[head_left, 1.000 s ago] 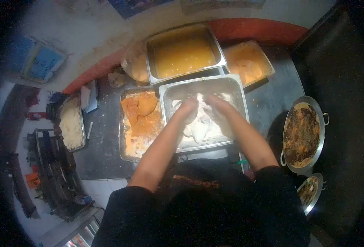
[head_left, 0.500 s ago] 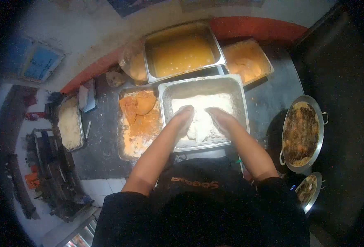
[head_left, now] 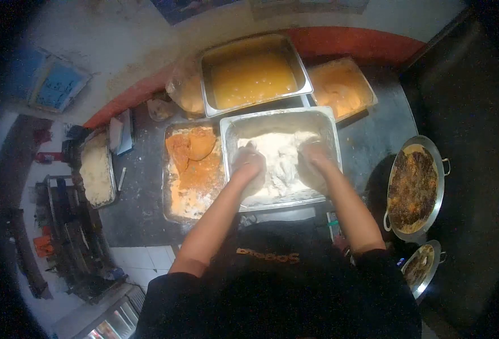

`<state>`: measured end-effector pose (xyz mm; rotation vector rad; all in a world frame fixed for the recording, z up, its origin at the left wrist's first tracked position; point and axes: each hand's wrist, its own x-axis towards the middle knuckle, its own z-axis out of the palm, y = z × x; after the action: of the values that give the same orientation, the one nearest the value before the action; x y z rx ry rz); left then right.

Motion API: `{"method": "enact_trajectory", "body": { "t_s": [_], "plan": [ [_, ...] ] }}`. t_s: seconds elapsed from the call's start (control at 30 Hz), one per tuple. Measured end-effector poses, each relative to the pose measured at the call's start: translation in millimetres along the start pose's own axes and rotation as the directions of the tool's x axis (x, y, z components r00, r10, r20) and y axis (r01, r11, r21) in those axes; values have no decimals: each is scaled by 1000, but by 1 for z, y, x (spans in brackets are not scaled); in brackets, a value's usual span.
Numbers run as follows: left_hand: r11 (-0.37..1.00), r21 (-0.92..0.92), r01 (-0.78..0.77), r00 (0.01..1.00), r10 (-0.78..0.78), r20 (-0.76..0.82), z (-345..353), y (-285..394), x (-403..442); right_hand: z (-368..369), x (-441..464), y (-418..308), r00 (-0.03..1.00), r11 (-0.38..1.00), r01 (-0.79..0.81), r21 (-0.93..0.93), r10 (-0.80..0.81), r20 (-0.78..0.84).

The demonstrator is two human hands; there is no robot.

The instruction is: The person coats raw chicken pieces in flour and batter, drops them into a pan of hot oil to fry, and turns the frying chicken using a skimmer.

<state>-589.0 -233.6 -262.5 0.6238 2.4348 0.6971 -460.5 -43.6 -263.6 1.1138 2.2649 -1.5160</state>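
Note:
A deep metal pan [head_left: 280,205] holds white flour [head_left: 272,144] with coated pieces [head_left: 283,169] lying in the middle, their shapes hard to make out. My left hand [head_left: 249,163] is in the flour at the pan's left side, its fingers smeared by motion. At the right side, my right hand [head_left: 316,157] is also down in the flour, blurred and partly hidden. The coated pieces lie between my two hands. Just left of the pan is a shallow tray [head_left: 166,195] with orange, seasoned-looking pieces [head_left: 195,148] on orange and white powder.
Behind the pan stands a metal container of yellow liquid [head_left: 255,76]. An orange-filled tray [head_left: 342,87] is at back right, a plastic bag [head_left: 184,90] at back left. A flour tray [head_left: 97,169] lies far left; two round pans [head_left: 413,189] [head_left: 421,268] stand right.
My hands were close together over the flour a second ago. They have moved apart toward the pan's left and right sides, leaving the coated pieces in view between them.

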Motion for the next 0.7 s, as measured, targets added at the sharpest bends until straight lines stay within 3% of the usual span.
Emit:
{"method": "enact_trajectory", "body": {
  "t_s": [0.03, 0.07, 0.1, 0.13, 0.17, 0.2, 0.23, 0.27, 0.3, 0.33, 0.37, 0.4, 0.43, 0.47, 0.5, 0.53, 0.57, 0.63, 0.67, 0.7],
  "plan": [
    [1000, 1, -1, 1000, 1, -4, 5, -2, 7, 6, 8, 6, 991, 963, -127, -237, 133, 9],
    [977, 166, -135, 983, 112, 143, 14, -8, 17, 14, 5, 6, 992, 964, -124, -236, 130, 8],
    [910, 303, -284, 934, 191, 302, 23, -14, 24, 29, 0, 5, 999, 999, -38, -36, 39, 10],
    [909, 303, -285, 935, 194, 297, 28, -12, 25, 41, -1, 9, 1000, 998, 7, 63, -8, 3],
    [998, -34, -61, 967, 67, 247, 33, -10, 22, 55, 0, 16, 999, 985, 54, 161, -54, -5],
    [915, -370, 159, 967, -70, 243, 36, -9, 20, 67, 3, 23, 992, 949, 128, 289, -127, -25],
    [917, -368, 156, 968, -67, 243, 28, -3, 14, 75, 7, 26, 979, 889, 200, 411, -195, -55],
    [806, -525, 272, 951, -140, 277, 11, 11, 3, 61, -6, 1, 979, 888, 201, 414, -194, -59],
    [653, -657, 376, 924, -205, 324, -7, 25, -8, 30, -34, -49, 990, 926, 57, 373, -100, 99],
    [655, -656, 375, 923, -204, 325, -26, 38, -18, 11, -47, -76, 968, 947, -82, 309, 3, 250],
    [537, -740, 404, 910, -153, 385, -45, 50, -29, 10, -39, -63, 968, 947, -85, 311, 5, 249],
    [406, -804, 435, 895, -94, 437, -55, 54, -33, 9, -26, -39, 979, 870, -49, 491, -55, 194],
    [408, -802, 437, 894, -94, 439, -49, 42, -25, 10, -18, -24, 986, 759, -5, 652, -103, 127],
    [634, -687, 356, 923, -121, 366, -32, 19, -9, 10, -14, -22, 987, 758, -5, 652, -103, 127],
    [815, -517, 263, 950, -126, 285, -14, -1, 5, 9, -9, -24, 999, 821, -35, 570, 30, 19],
    [815, -521, 254, 954, -122, 276, 4, -12, 18, 6, 0, -28, 984, 871, -74, 486, 143, -106],
    [821, -527, 220, 972, -140, 189, 24, -19, 31, 14, 20, -20, 985, 873, -61, 484, 131, -112],
    [828, -534, 172, 985, -148, 87, 49, -26, 58, 50, 90, 18, 989, 997, -34, 70, 43, -143],
    [818, -548, 175, 984, -156, 81, 59, -31, 70, 59, 106, 24, 990, 989, -23, -148, 2, -144],
    [808, -561, 180, 983, -165, 78, 63, -32, 76, 61, 101, 8, 989, 989, -17, -147, -5, -145]
  ]
}}
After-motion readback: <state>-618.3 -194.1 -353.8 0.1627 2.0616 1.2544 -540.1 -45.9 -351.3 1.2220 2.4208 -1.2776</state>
